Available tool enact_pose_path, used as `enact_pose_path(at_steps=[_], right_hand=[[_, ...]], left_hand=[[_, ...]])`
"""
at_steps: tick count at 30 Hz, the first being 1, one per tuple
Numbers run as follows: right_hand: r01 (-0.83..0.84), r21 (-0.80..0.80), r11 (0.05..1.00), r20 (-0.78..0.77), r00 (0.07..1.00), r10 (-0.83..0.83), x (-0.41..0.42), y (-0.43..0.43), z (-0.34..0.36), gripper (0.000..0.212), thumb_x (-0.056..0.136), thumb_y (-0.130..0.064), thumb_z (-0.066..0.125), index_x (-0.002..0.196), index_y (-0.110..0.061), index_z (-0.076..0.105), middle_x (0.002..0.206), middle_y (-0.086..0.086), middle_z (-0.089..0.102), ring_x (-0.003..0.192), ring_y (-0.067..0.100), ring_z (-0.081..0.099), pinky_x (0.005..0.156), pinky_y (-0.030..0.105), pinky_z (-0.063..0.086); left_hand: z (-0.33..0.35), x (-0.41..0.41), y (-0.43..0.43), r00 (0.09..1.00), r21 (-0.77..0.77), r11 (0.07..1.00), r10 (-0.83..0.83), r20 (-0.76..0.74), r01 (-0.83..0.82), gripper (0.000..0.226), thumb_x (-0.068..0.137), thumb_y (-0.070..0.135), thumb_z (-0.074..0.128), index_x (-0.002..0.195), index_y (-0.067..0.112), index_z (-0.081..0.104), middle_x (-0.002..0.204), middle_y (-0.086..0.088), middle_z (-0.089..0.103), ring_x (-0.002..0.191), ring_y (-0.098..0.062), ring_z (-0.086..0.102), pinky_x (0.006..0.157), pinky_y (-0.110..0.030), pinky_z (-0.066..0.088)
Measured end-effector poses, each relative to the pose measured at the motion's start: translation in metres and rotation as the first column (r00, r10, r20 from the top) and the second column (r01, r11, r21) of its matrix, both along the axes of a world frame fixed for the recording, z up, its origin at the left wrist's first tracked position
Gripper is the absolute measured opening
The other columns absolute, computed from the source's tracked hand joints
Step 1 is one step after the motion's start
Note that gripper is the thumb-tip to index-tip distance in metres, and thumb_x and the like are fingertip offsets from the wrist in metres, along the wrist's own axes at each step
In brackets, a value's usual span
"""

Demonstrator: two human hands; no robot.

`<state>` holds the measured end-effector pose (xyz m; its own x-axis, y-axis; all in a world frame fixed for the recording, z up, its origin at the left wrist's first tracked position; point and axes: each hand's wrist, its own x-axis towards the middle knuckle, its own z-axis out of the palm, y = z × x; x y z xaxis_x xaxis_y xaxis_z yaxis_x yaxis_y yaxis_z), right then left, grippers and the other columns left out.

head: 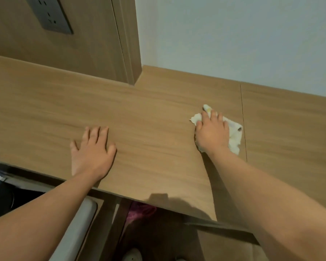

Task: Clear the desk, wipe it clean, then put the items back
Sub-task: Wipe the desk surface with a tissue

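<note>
1. The cloth (233, 137), white and crumpled, lies on the desk (149, 125) towards its right side, just left of a thin seam (243, 119) in the top.
2. The right hand (212, 133) lies on the cloth and presses it to the wood. Its fingers are spread and nearly straight, not curled round the cloth. Cloth shows past the fingertips, beside the thumb and along the hand's right side.
3. The left hand (92, 151) rests palm down on the bare desk, near the front edge and well apart from the cloth. Its fingers are straight and slightly fanned, and it holds nothing.
4. Both forearms reach in from the near edge.
5. A wood panel (79, 53) rises behind the desk's left half and bears a dark socket (49, 15).
6. A pale wall (233, 34) stands behind the right half.
7. Below the front edge are a grey curved part (79, 223), something pink (139, 211) and a white shoe (133, 256), all dim.
</note>
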<state>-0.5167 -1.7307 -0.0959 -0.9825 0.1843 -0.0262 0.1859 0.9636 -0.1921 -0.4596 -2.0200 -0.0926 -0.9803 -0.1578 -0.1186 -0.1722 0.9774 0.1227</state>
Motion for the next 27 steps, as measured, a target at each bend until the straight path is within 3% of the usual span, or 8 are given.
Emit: enact_pose_path(at_steps=[5, 9, 14, 17, 21, 22, 25, 27], right_hand=[[-0.671, -0.103, 0.734, -0.032, 0.74, 0.672, 0.061, -0.091, 0.011, 0.05, 0.099, -0.019, 0.039, 0.147, -0.025, 0.029, 0.157, 0.001, 0.02, 0.145, 0.021, 0.013, 0.117, 0.036, 0.004], [-0.849, -0.353, 0.392, -0.043, 0.434, 0.9, 0.091, -0.084, 0.023, 0.043, 0.088, 0.001, 0.055, 0.128, -0.015, 0.058, 0.138, 0.009, 0.051, 0.128, 0.029, 0.045, 0.111, 0.046, 0.032], [-0.269, -0.197, 0.943, -0.109, 0.962, 0.252, -0.004, -0.051, 0.009, 0.045, 0.096, -0.012, 0.041, 0.141, -0.014, 0.041, 0.143, 0.012, 0.042, 0.132, 0.034, 0.038, 0.105, 0.039, 0.032], [-0.371, -0.027, 0.928, -0.087, 0.926, 0.368, 0.004, -0.084, 0.004, 0.048, 0.098, -0.024, 0.028, 0.145, -0.021, 0.035, 0.149, 0.007, 0.035, 0.137, 0.029, 0.031, 0.107, 0.04, 0.027], [-0.849, -0.224, 0.479, -0.04, 0.499, 0.866, 0.086, -0.121, 0.016, 0.039, 0.092, -0.015, 0.046, 0.13, -0.023, 0.053, 0.14, 0.003, 0.047, 0.132, 0.025, 0.039, 0.11, 0.04, 0.027], [-0.851, -0.275, 0.448, -0.071, 0.482, 0.873, 0.086, -0.119, 0.017, 0.035, 0.091, -0.014, 0.049, 0.125, -0.019, 0.059, 0.134, 0.006, 0.054, 0.127, 0.027, 0.046, 0.108, 0.04, 0.032], [-0.536, -0.356, 0.765, -0.195, 0.844, 0.5, 0.024, -0.092, 0.022, 0.029, 0.09, -0.028, 0.051, 0.106, -0.01, 0.068, 0.111, 0.018, 0.066, 0.103, 0.032, 0.06, 0.096, 0.045, 0.045], [-0.281, -0.261, 0.924, -0.19, 0.953, 0.236, -0.029, -0.062, 0.017, 0.04, 0.093, -0.023, 0.042, 0.13, -0.014, 0.053, 0.127, 0.015, 0.057, 0.118, 0.032, 0.052, 0.098, 0.045, 0.039]], left_hand=[[0.001, -0.003, -0.007, 0.999, 0.048, 0.998, -0.039, 0.021, 0.038, 0.053, 0.099, 0.03, 0.019, 0.151, 0.028, 0.007, 0.159, 0.007, 0.004, 0.145, -0.014, -0.005, 0.116, -0.044, 0.003], [0.0, -0.003, -0.028, 0.986, 0.01, 0.986, -0.164, 0.016, 0.163, 0.063, 0.09, 0.048, 0.001, 0.15, 0.03, 0.006, 0.158, 0.01, 0.006, 0.145, -0.011, -0.003, 0.115, -0.036, 0.005], [0.002, -0.002, -0.028, 0.983, -0.015, 0.983, -0.183, 0.035, 0.183, 0.069, 0.085, 0.05, -0.005, 0.15, 0.031, 0.005, 0.158, 0.011, 0.005, 0.145, -0.01, -0.004, 0.115, -0.043, 0.004], [0.003, -0.002, -0.027, 0.989, -0.028, 0.989, -0.147, 0.037, 0.148, 0.061, 0.09, 0.045, 0.0, 0.15, 0.033, 0.004, 0.158, 0.011, 0.003, 0.145, -0.01, -0.007, 0.115, -0.045, 0.001], [0.006, -0.006, -0.027, 0.998, 0.051, 0.997, 0.057, -0.026, -0.055, 0.052, 0.098, 0.032, 0.016, 0.15, 0.027, 0.013, 0.158, 0.005, 0.012, 0.145, -0.013, -0.001, 0.115, -0.05, 0.004], [0.006, -0.006, -0.026, 0.996, 0.054, 0.995, 0.083, -0.032, -0.081, 0.052, 0.098, 0.032, 0.017, 0.149, 0.026, 0.014, 0.157, 0.004, 0.013, 0.146, -0.014, 0.0, 0.115, -0.051, 0.005], [0.003, -0.008, -0.026, 0.996, 0.044, 0.995, 0.09, -0.017, -0.089, 0.052, 0.098, 0.036, 0.015, 0.15, 0.027, 0.012, 0.158, 0.004, 0.01, 0.146, -0.014, -0.002, 0.115, -0.051, 0.004], [0.001, -0.01, -0.026, 0.997, 0.015, 0.997, 0.081, 0.018, -0.081, 0.055, 0.097, 0.042, 0.012, 0.15, 0.029, 0.007, 0.159, 0.005, 0.004, 0.145, -0.014, -0.006, 0.116, -0.05, 0.003]])
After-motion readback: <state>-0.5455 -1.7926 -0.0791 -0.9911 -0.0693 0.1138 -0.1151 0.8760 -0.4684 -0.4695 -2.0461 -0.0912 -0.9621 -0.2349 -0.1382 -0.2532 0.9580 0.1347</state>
